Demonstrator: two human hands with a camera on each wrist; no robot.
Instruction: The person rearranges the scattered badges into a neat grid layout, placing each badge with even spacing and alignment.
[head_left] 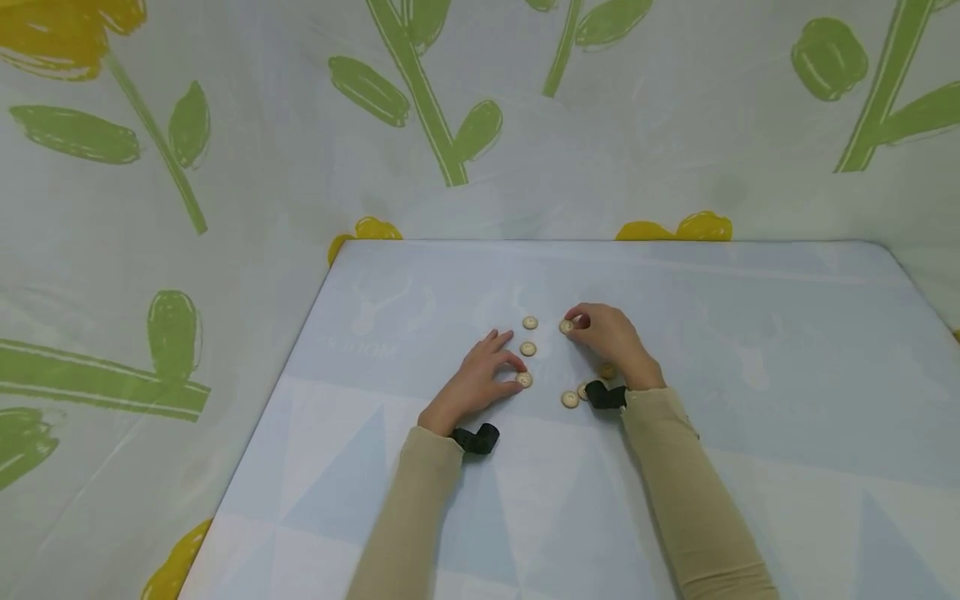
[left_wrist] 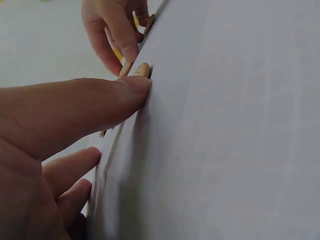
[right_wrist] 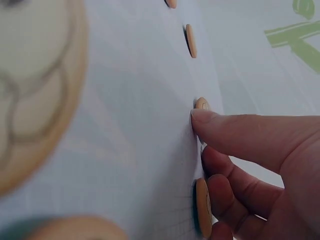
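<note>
Small round wooden discs with line drawings on their faces lie on the table. My left hand holds the nearest disc of the left column at its edge, between thumb and index finger, the other fingers spread. Above it in that column lie a middle disc and a far disc. To the right of the far one, my right hand pinches another disc by thumb and fingertips. In the right wrist view the thumb covers part of that disc, low against the tabletop.
Under and beside the right wrist lie several more discs, one in full view, another shaded by the forearm. Black wrist cameras sit at both cuffs. The pale patterned table meets a flower-printed cloth at its back and left edges.
</note>
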